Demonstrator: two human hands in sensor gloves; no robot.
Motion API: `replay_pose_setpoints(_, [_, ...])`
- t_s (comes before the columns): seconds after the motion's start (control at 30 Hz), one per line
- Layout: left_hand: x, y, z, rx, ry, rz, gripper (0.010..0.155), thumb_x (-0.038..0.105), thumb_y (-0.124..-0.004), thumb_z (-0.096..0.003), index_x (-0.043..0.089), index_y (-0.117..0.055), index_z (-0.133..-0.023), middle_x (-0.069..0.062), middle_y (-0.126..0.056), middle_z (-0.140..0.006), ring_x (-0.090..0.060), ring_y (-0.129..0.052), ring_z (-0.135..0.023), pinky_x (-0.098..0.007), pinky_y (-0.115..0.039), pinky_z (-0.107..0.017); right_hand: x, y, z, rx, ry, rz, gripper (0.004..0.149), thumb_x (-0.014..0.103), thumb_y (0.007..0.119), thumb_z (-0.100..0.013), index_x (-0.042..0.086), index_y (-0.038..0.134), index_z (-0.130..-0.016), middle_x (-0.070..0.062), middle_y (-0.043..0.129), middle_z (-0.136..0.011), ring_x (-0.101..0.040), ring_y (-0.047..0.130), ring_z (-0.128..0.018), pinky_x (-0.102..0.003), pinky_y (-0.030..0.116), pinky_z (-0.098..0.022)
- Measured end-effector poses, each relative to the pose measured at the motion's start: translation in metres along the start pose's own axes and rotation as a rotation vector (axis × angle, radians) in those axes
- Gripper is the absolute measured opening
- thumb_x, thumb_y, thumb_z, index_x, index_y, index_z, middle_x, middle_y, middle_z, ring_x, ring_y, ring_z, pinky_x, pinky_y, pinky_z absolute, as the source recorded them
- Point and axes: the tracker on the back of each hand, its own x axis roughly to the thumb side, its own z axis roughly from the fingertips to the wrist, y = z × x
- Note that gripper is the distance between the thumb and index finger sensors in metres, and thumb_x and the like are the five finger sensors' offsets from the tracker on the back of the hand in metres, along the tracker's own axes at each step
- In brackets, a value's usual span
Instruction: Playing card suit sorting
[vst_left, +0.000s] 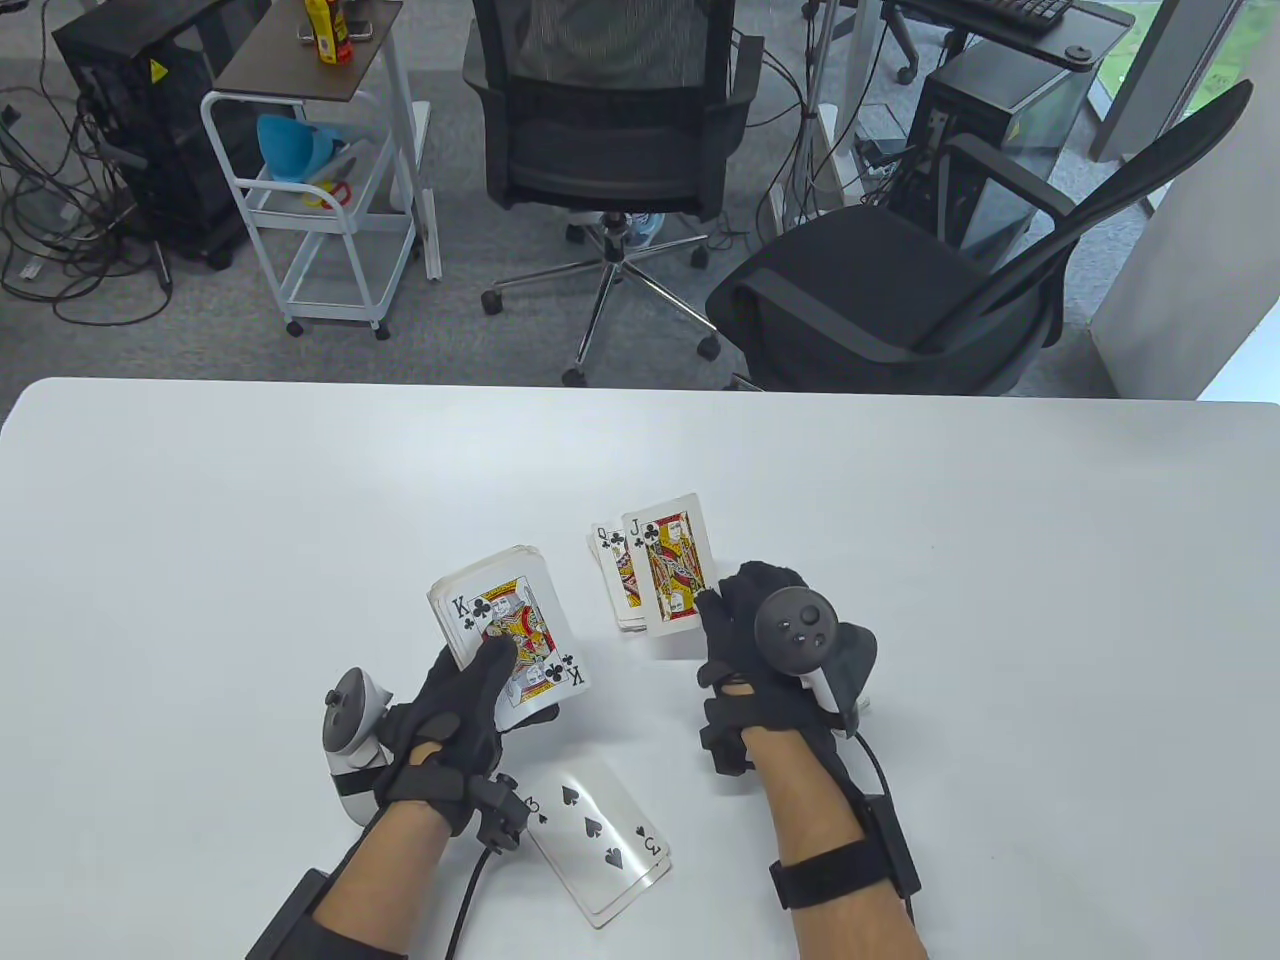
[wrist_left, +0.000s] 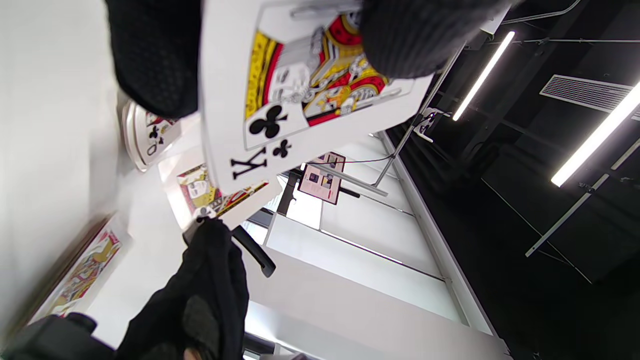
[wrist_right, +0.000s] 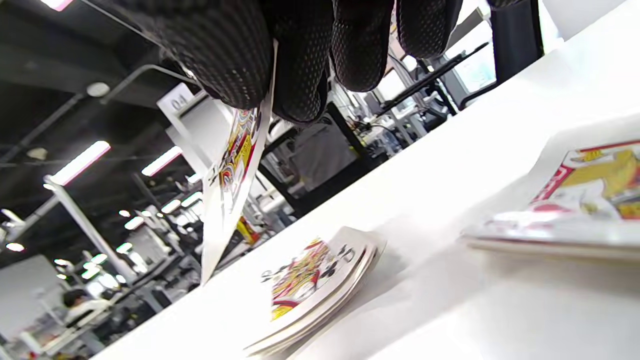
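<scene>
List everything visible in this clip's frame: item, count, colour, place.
Jack of clubs: one, held above the clubs pile.
Clubs pile: one, queen on top, table centre.
Deck: one, king of clubs on top, in left hand.
Spades pile: one, three on top, near edge.
Table: one, white.
Office chairs: two, black, beyond table.
Cart: one, white, far left.
Left hand: black glove, grips deck.
Right hand: black glove, pinches jack.

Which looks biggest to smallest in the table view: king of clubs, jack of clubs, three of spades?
1. Three of spades, nearest the camera.
2. King of clubs, partly under the left hand.
3. Jack of clubs, pinched by the right hand.
Likely same-size cards; distance and tilt account for the differences.
</scene>
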Motion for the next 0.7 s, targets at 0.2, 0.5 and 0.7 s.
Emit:
replay_pose_setpoints(0.2, [0.006,0.007,-0.001,0.039,-0.031,0.027,0.060,0.049,-0.079,-0.0584,0.026,-0.053,-0.108,-0.002,-0.074,-0.105,-0.031,-0.088,-0.090,-0.043,-0.090,-0.054,0.015,0.005,-0.047,0.050,0.075,0.128,0.037,0.033,0.084,-0.056,0.006,0.088,-0.081,-0.022,0.059,-0.106,-0.054,0.035,-0.103,-0.075,0.028,-0.067])
replay_pose_setpoints(0.5, [0.016,0.000,0.003,0.009,-0.075,-0.002,0.060,0.049,-0.079,-0.0583,0.026,-0.054,-0.108,-0.001,-0.074,-0.105,-0.031,-0.088,-0.090,-0.043,-0.090,-0.054,0.039,0.067,-0.061,0.214,0.098,0.348,0.038,0.033,0.085,-0.056,0.004,0.088,-0.079,-0.023,0.058,-0.106,-0.054,0.031,-0.103,-0.076,0.025,-0.066])
replay_pose_setpoints(0.7, [0.020,0.002,0.005,0.016,-0.093,-0.023,0.060,0.049,-0.079,-0.0583,0.026,-0.054,-0.108,-0.001,-0.074,-0.105,-0.031,-0.088,-0.090,-0.043,-0.090,-0.054,0.041,0.086,-0.053,0.153,0.055,0.687,0.045,0.039,0.093,-0.051,0.009,0.078,-0.080,-0.022,0.055,-0.107,-0.053,0.032,-0.103,-0.076,0.025,-0.066])
